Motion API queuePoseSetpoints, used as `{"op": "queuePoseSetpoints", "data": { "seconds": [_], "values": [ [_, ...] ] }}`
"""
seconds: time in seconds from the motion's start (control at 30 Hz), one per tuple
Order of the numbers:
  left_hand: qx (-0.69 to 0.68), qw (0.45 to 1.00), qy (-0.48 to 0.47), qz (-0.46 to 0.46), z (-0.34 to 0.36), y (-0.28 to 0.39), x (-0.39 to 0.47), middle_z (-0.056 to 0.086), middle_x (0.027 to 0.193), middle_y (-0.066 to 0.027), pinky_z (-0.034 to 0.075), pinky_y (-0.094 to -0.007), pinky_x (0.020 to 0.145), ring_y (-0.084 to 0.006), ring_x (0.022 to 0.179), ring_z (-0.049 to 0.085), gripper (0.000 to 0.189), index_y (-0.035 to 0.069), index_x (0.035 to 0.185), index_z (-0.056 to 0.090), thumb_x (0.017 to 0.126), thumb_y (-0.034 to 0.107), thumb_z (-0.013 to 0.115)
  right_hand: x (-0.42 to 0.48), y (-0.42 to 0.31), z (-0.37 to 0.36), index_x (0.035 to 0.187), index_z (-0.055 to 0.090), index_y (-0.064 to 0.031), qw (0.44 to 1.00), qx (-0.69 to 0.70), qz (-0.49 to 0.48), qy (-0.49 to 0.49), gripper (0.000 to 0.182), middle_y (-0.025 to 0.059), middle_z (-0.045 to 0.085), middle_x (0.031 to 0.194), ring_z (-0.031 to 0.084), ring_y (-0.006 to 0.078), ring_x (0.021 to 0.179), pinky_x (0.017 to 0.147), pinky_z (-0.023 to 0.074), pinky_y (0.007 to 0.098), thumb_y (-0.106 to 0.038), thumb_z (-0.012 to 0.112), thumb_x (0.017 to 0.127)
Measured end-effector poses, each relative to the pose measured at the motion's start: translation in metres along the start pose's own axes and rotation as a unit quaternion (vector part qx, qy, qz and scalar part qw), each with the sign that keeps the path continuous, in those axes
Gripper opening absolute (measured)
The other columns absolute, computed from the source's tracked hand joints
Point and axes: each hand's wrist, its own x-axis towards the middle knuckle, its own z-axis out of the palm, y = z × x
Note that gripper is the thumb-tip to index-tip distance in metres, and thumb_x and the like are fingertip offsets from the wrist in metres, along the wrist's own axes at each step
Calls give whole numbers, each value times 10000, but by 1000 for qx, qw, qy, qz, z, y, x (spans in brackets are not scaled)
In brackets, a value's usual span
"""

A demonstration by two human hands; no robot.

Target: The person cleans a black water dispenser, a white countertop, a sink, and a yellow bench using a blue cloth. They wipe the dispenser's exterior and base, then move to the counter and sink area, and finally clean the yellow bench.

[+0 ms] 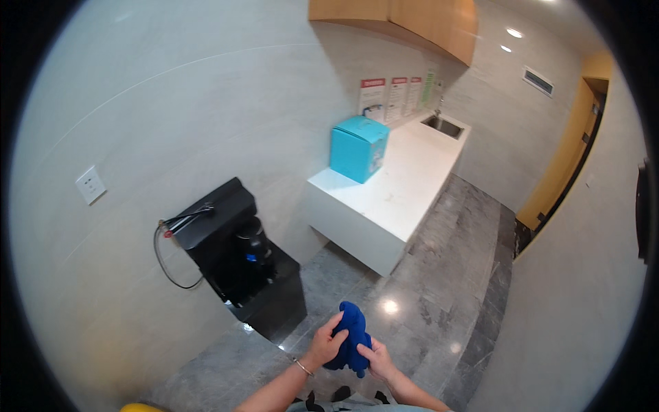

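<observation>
A bunched dark-blue cloth [354, 329] hangs between my hands over the floor, in front of my body. My left hand [324, 344] grips its left side, thumb and fingers against the fabric, with a bracelet at the wrist. On the cloth's lower right side, my right hand [380, 359] pinches the fabric with the thumb on top. Ahead to the left stands a black mop sink [273, 309] against the wall, with a tap [206, 208] at its back. A dark cylindrical object [252, 234] is inside its basin; shadow hides its details.
A white counter [401, 195] juts from the wall, bearing a turquoise box [352, 152] and a steel sink [443, 126] at its far end. Wooden cabinets [401, 23] hang above. A grey tiled floor [437, 273] runs toward a doorway [561, 159] at right. Something yellow [140, 407] shows at lower left.
</observation>
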Motion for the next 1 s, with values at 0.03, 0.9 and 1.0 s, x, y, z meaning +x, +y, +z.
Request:
{"op": "queuePoseSetpoints", "data": {
  "seconds": [0.03, 0.9, 1.0],
  "values": [
    [31, 999, -19, 29, 13, 4, 12, 598, 1261, -114, 442, -309, 975, -165, 1144, 554, 464, -2, 1356, 474, 910, 66, 584, -3, -16, -16, 1239, 559, -24, 999, 30, -7, 20, 333, 87, 651, 1132, 632, 183, 989, 873, 518, 339, -182, 597, 948],
    [-76, 980, -166, 85, 237, 81, 411, 611, 1200, -37, 424, -224, 917, -91, 1021, 549, 400, 35, 1333, 534, 943, 6, 451, 170, -302, -271, 1375, 436, -25, 837, -461, -270, 119, 522, 144, 548, 1309, 539, 290, 1166, 1023, 424, 404, -298, 539, 942],
    [-17, 992, -104, 62, 262, 30, 466, 661, 1119, -93, 458, -255, 891, -141, 998, 598, 348, 4, 1243, 584, 913, 9, 473, 208, -272, -295, 1396, 408, -35, 872, -429, -225, 71, 544, 126, 534, 1326, 519, 270, 1186, 1031, 409, 376, -308, 538, 945]
  ]
}}
